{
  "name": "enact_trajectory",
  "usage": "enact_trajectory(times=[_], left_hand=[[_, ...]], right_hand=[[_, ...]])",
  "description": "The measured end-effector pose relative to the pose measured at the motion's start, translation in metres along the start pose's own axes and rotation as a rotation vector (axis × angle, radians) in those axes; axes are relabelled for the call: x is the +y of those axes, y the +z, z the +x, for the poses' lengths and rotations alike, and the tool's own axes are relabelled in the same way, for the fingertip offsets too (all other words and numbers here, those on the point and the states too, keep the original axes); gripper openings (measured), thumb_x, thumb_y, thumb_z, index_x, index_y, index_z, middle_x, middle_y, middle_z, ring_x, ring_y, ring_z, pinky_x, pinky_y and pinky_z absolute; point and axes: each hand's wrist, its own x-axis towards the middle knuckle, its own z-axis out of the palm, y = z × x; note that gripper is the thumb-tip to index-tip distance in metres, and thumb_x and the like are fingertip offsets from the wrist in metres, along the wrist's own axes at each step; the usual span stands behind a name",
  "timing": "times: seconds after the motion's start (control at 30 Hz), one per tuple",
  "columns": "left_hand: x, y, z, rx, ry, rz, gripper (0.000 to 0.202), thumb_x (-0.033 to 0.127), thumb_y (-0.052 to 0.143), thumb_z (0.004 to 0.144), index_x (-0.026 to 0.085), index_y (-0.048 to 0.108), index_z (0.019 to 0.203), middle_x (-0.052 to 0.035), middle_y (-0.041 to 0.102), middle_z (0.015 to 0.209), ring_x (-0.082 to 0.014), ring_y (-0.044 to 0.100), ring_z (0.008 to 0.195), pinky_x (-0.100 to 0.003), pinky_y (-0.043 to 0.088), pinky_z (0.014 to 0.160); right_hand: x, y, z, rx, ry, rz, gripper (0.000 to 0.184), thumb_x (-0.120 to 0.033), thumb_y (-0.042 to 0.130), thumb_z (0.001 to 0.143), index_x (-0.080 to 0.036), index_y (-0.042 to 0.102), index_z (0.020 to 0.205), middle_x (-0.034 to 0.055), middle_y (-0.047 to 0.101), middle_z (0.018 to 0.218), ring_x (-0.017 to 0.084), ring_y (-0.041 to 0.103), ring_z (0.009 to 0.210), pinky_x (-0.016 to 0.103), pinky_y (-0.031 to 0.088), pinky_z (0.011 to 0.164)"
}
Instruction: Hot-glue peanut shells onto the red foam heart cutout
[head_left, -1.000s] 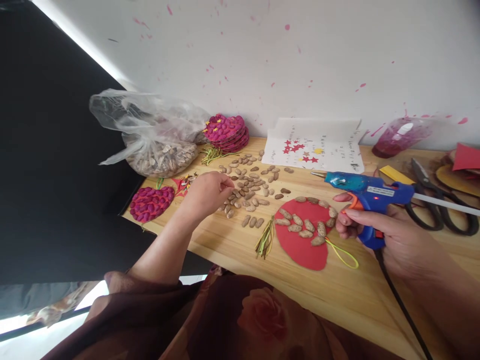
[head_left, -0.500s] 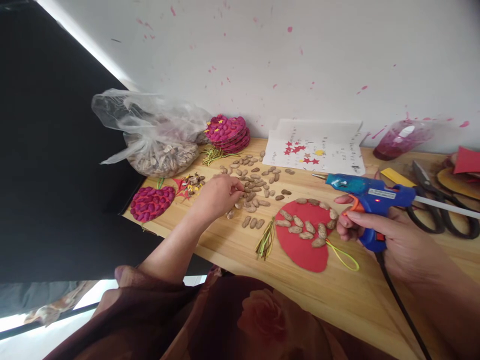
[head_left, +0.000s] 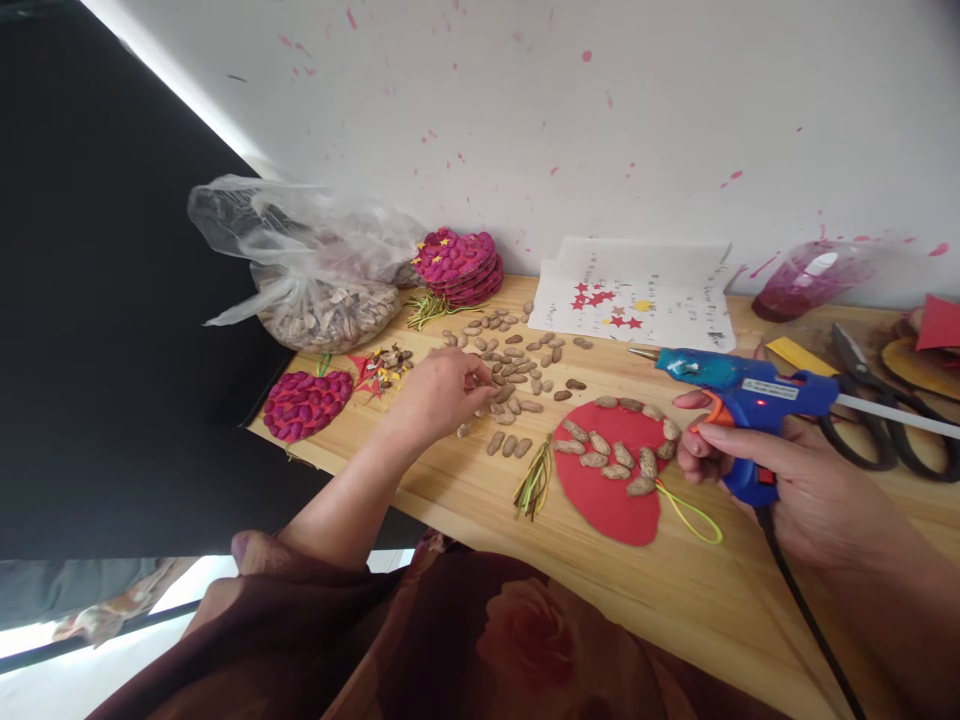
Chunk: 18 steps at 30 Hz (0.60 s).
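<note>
My left hand (head_left: 442, 392) is over the loose peanuts (head_left: 517, 366), its thumb and fingers curled toward each other among the shells. What sits between its fingertips is too hidden to make out. My right hand (head_left: 757, 470) grips a blue hot glue gun (head_left: 780, 393), with one finger by the orange trigger and a small red light lit. The nozzle points left, above the table. Below it lies a red rounded card (head_left: 607, 510) with peanuts along its upper edge and in rows across its middle. A yellow-green cord loop (head_left: 694, 515) and a tassel (head_left: 532, 480) extend from the card.
A plastic bag of peanut shells (head_left: 330, 310) and a stack of purple-pink discs (head_left: 457, 268) stand behind. A purple nut-covered piece (head_left: 307, 405) lies left. Paper with star cutouts (head_left: 637, 275), a stained cup (head_left: 814, 280) and black scissors (head_left: 862, 440) are farther right.
The whole view has shifted very slightly. My left hand stays at the peanuts with its thumb moved a little, and the glue gun keeps its place over the card.
</note>
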Motion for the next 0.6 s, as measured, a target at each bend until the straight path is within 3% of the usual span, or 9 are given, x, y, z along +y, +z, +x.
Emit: enact_trajectory(times=[0.1, 0.27, 0.43, 0.6], left_hand=[[0.004, 0.002, 0.002, -0.022, 0.006, 0.002, 0.010, 0.022, 0.071, 0.081, 0.020, 0.077, 0.089, -0.0034, 0.067, 0.083, -0.0193, 0.062, 0.079, -0.031, 0.047, 0.076], [0.000, 0.002, 0.004, -0.007, 0.006, 0.018, 0.028, 0.012, 0.059, 0.081, 0.022, 0.080, 0.097, -0.0036, 0.068, 0.084, -0.0183, 0.063, 0.076, -0.032, 0.049, 0.078], [-0.008, -0.008, -0.004, 0.035, 0.018, -0.019, 0.023, 0.019, 0.061, 0.084, 0.022, 0.080, 0.098, -0.0043, 0.071, 0.089, -0.0186, 0.064, 0.080, -0.032, 0.049, 0.080], [-0.014, -0.024, -0.014, 0.029, -0.021, -0.021, 0.014, 0.028, 0.066, 0.086, 0.019, 0.078, 0.088, -0.0046, 0.073, 0.086, -0.0201, 0.064, 0.081, -0.033, 0.048, 0.078]], right_hand=[[0.000, 0.000, 0.000, -0.001, 0.010, 0.001, 0.018, -0.032, 0.088, 0.065, -0.021, 0.079, 0.076, 0.0028, 0.071, 0.067, 0.018, 0.066, 0.058, 0.026, 0.057, 0.056], [-0.001, -0.001, -0.001, -0.017, 0.000, -0.014, 0.016, -0.032, 0.087, 0.066, -0.021, 0.079, 0.075, 0.0029, 0.070, 0.066, 0.018, 0.066, 0.059, 0.025, 0.056, 0.056], [-0.003, 0.001, -0.001, -0.006, -0.008, -0.025, 0.017, -0.032, 0.087, 0.066, -0.023, 0.079, 0.078, 0.0027, 0.071, 0.066, 0.018, 0.066, 0.058, 0.024, 0.056, 0.054], [-0.004, 0.004, 0.000, 0.009, -0.002, -0.033, 0.019, -0.031, 0.088, 0.063, -0.022, 0.078, 0.076, 0.0040, 0.072, 0.068, 0.018, 0.066, 0.057, 0.025, 0.056, 0.055]])
